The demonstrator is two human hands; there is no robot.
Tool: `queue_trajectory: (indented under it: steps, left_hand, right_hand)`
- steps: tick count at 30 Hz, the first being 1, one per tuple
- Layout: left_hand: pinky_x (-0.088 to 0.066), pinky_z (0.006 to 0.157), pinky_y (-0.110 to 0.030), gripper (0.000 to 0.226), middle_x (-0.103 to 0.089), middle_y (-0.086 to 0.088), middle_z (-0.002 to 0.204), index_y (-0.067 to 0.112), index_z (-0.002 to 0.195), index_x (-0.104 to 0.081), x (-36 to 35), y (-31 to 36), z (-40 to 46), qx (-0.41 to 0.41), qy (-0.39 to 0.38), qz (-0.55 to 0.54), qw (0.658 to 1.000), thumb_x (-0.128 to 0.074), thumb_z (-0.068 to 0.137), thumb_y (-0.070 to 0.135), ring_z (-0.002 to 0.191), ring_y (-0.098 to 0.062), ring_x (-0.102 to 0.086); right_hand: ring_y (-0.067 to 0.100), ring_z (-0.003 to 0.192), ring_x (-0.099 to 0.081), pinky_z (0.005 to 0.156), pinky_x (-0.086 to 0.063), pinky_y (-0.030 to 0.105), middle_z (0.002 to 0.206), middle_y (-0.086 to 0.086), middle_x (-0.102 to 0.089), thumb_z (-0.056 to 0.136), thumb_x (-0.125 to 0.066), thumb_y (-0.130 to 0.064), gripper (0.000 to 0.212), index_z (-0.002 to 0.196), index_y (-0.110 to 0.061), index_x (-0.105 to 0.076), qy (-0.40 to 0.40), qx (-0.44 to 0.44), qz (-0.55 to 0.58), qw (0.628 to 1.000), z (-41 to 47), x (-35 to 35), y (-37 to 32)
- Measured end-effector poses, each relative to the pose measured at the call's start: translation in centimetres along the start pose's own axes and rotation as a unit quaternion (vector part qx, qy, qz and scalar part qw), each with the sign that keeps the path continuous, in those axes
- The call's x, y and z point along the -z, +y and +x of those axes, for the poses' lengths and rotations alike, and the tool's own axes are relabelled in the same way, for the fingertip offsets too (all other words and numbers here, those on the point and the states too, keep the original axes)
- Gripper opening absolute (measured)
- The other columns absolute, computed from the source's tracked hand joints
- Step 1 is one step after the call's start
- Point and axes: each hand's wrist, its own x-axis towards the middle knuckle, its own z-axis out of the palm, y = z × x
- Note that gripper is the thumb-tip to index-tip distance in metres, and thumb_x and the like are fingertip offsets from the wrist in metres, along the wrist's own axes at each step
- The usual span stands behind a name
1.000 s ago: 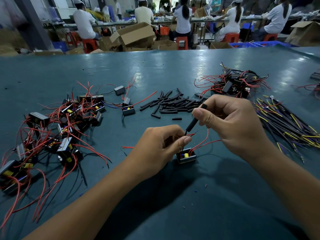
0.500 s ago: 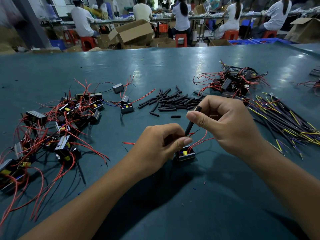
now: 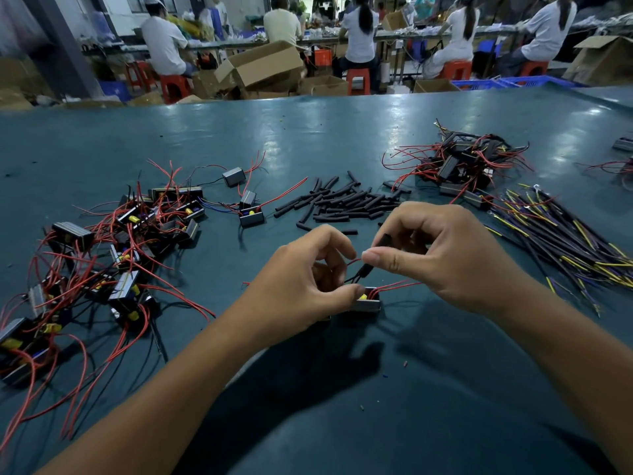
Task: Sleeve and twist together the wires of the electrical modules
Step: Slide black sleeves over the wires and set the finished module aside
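Pinching a black sleeve (image 3: pixel 378 250) between thumb and forefinger, the right hand (image 3: pixel 445 258) holds it tilted, lower end aimed down at the wires coming off the module (image 3: pixel 368 301) on the teal table (image 3: pixel 308 138); prob. so the tube can slide down over the leads. Left hand (image 3: pixel 301 286) sits just beside, fingers curled in around the thin red wire (image 3: pixel 352 262) near the sleeve's lower end, thumb tip touching the module's edge, apparently steadying wire and body at once; exact grip on the wire is partly hidden. More red leads (image 3: pixel 397 286) trail right from the module under the right hand. Spare sleeves (image 3: pixel 342 204) lie in a loose heap just behind the hands, within easy reach. Module pile w/ red wires (image 3: pixel 113 255) sits to the left, a second pile (image 3: pixel 462 162) at far right, and yellow-tipped dark wires (image 3: pixel 561 241) fan out beside the right wrist. Sleeving looks underway, twist not yet done.
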Motion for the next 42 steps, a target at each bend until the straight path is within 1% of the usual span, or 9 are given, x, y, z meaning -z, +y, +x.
queue_trajectory:
  steps: [5,10,13,18,22,26,30,34,42]
  left_hand:
    - [-0.043,0.057,-0.036,0.011,-0.058,-0.001,0.071,0.022,0.088,-0.062,1.3,0.5,0.2,-0.019,0.024,0.048,0.998,-0.065,0.081,0.013,0.061,-0.017,-0.05]
    - [-0.041,0.077,-0.012,0.031,-0.059,0.016,0.101,0.03,0.106,-0.06,3.0,0.0,0.0,-0.027,-0.06,0.26,0.963,-0.079,0.081,0.024,0.096,-0.005,-0.055]
    - [-0.04,0.078,-0.009,0.036,-0.052,0.023,0.1,0.033,0.108,-0.057,3.0,-0.6,0.2,0.013,-0.074,0.284,0.956,-0.081,0.082,0.03,0.099,0.002,-0.051]
    - [-0.041,0.076,-0.008,0.034,-0.055,0.02,0.102,0.039,0.105,-0.057,2.7,-0.7,0.4,-0.001,-0.083,0.279,0.957,-0.081,0.083,0.029,0.094,-0.002,-0.055]
    - [-0.042,0.071,-0.009,0.036,-0.055,0.02,0.096,0.041,0.099,-0.055,2.4,-0.8,0.4,0.006,-0.073,0.262,0.962,-0.083,0.081,0.027,0.087,-0.002,-0.058]
    - [-0.043,0.068,-0.014,0.035,-0.054,0.016,0.09,0.034,0.096,-0.056,2.5,-1.0,0.4,0.01,-0.065,0.255,0.965,-0.085,0.078,0.029,0.081,-0.007,-0.057]
    - [-0.037,0.063,-0.016,0.044,-0.051,0.018,0.089,0.038,0.092,-0.048,3.0,-1.2,0.3,0.059,-0.072,0.32,0.943,-0.084,0.07,0.053,0.081,0.003,-0.051]
    - [-0.038,0.059,-0.015,0.039,-0.057,0.018,0.077,0.037,0.088,-0.055,3.1,-1.5,0.1,0.095,-0.113,0.326,0.934,-0.08,0.07,0.061,0.073,0.006,-0.053]
    - [-0.05,0.07,-0.022,0.042,-0.065,0.014,0.089,0.031,0.102,-0.061,3.3,-1.6,0.3,0.079,-0.091,0.281,0.952,-0.08,0.073,0.055,0.082,-0.004,-0.062]
  right_hand:
    - [0.01,0.067,-0.05,0.063,-0.033,0.013,0.071,-0.011,-0.055,0.075,-0.077,-0.046,0.019,0.076,-0.027,-0.073,-0.006,0.005,-0.04,0.999,0.0,-0.5,0.2]
    - [0.008,0.094,-0.057,0.077,-0.037,0.013,0.094,-0.012,-0.06,0.071,-0.074,-0.052,0.021,0.079,-0.032,-0.075,-0.03,-0.022,-0.059,0.998,0.0,-0.5,0.1]
    - [-0.001,0.108,-0.056,0.092,-0.034,0.009,0.109,-0.018,-0.061,0.071,-0.074,-0.053,0.021,0.078,-0.034,-0.076,-0.048,-0.038,-0.073,0.995,0.1,-0.6,0.2]
    - [0.002,0.09,-0.065,0.082,-0.05,0.029,0.09,-0.013,-0.071,0.067,-0.072,-0.06,0.03,0.077,-0.032,-0.076,-0.048,-0.088,-0.015,0.995,0.0,-1.3,0.9]
    - [0.0,0.061,-0.058,0.061,-0.048,0.031,0.072,-0.002,-0.071,0.071,-0.075,-0.055,0.027,0.077,-0.03,-0.075,-0.047,-0.109,0.031,0.992,-0.1,-2.5,1.4]
    - [0.011,0.062,-0.054,0.063,-0.049,0.04,0.07,0.009,-0.07,0.075,-0.069,-0.054,0.037,0.079,-0.017,-0.074,-0.058,-0.129,0.073,0.987,-0.2,-3.4,1.9]
    - [0.001,0.054,-0.045,0.054,-0.039,0.022,0.06,-0.007,-0.06,0.083,-0.063,-0.053,0.036,0.08,-0.018,-0.072,-0.067,-0.123,0.037,0.989,-0.4,-3.5,1.8]
    - [0.028,0.07,-0.063,0.067,-0.051,0.04,0.074,0.008,-0.069,0.083,-0.059,-0.056,0.042,0.083,-0.016,-0.072,-0.086,-0.112,0.016,0.99,-0.5,-3.2,1.5]
    - [0.027,0.065,-0.056,0.065,-0.048,0.042,0.073,0.013,-0.065,0.086,-0.062,-0.049,0.036,0.082,-0.015,-0.071,-0.105,-0.089,-0.001,0.99,-0.6,-3.2,0.9]
